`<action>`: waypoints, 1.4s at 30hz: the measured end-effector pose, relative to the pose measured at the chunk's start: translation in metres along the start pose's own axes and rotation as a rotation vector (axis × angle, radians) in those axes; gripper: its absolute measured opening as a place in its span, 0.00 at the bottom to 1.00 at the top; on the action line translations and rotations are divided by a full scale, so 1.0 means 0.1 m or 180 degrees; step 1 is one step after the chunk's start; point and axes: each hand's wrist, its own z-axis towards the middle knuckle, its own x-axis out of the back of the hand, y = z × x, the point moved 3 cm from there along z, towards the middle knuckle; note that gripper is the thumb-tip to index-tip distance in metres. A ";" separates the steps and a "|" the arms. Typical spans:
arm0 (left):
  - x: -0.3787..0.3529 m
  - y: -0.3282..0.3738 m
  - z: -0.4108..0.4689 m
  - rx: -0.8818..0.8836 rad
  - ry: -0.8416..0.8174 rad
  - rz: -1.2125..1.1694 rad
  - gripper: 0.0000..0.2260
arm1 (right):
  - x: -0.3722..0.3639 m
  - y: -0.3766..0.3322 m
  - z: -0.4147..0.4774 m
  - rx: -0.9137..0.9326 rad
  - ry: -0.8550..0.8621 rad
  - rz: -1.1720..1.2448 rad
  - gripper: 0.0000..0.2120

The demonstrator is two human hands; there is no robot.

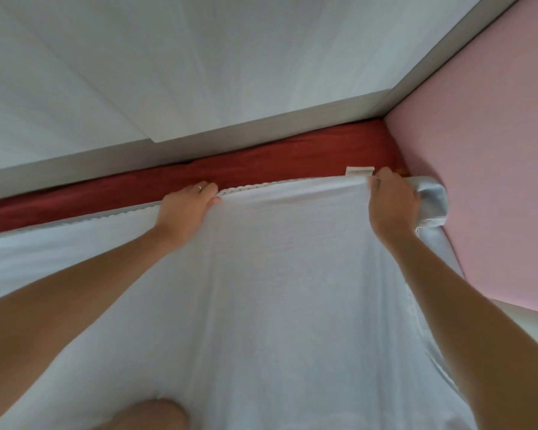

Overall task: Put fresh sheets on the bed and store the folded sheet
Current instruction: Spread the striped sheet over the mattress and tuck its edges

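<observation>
Stretching over the bed, the white sheet (277,290) runs its far edge along a red strip (261,162) below the white panel (137,72). Its right corner bunches against the pink wall (494,150), hiding what lies beneath. Both arms reach forward: left hand (188,209) curls over the scalloped hem, fingertips out of sight; right hand (392,203) pinches the hem beside a small tag (359,171).

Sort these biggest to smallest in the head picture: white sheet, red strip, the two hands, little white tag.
1. white sheet
2. red strip
3. left hand and right hand: they look about alike, so no ranking
4. white tag, the tiniest
</observation>
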 end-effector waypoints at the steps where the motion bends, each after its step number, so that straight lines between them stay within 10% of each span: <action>1: -0.07 -0.04 0.04 -0.0023 0.0024 0.0033 0.14 | -0.08 0.01 0.14 0.0083 -0.0101 0.0066 0.11; 9: -0.38 -0.12 0.10 0.0051 0.0134 0.0377 0.10 | -0.69 0.22 0.47 -0.0024 -0.0798 0.1184 0.12; 18: -0.59 0.28 0.01 0.1332 0.0600 0.0061 0.07 | -0.63 0.26 0.50 -0.0540 -0.0956 0.1725 0.10; 23: -0.59 0.28 0.02 0.1296 0.0569 0.0123 0.08 | -0.48 -0.23 -0.11 -0.1167 0.0455 0.0579 0.21; 25: -0.57 0.26 0.03 0.1334 0.0470 0.0101 0.09 | -0.50 -0.75 -0.88 -0.0557 0.0830 0.0752 0.28; 29: -0.51 0.33 0.13 0.1484 -0.0073 0.0182 0.15 | -1.16 -0.60 -2.42 0.1273 -0.0732 -0.0127 0.35; 34: -0.27 0.55 -0.17 0.1797 -0.0180 -0.0106 0.26 | -0.85 1.63 -2.82 -0.1208 -0.1426 -0.0211 0.45; 39: -0.26 1.46 -1.06 0.0835 -0.1030 -0.0480 0.26 | -0.72 1.10 -3.04 -0.1735 -0.0561 0.0197 0.33; 42: -0.35 1.91 -1.65 0.0752 -0.1466 -0.0533 0.26 | -0.97 0.34 -3.84 -0.0535 -0.0264 0.0395 0.33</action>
